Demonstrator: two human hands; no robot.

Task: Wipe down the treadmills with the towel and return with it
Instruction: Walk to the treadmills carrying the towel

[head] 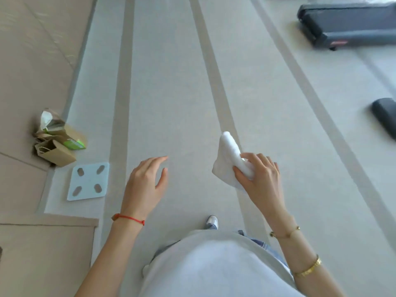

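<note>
The right hand (260, 179) has its fingers curled round a folded white towel (230, 159), which sticks up and forward out of the grip. The left hand (145, 183) floats beside it, fingers spread loose, holding nothing. Off left of that hand there's a white scale (89, 182) on the striped floor (171, 82), paper bags (56, 144) just past it. Way ahead and right of the towel sits a dark treadmill (351, 24).
</note>
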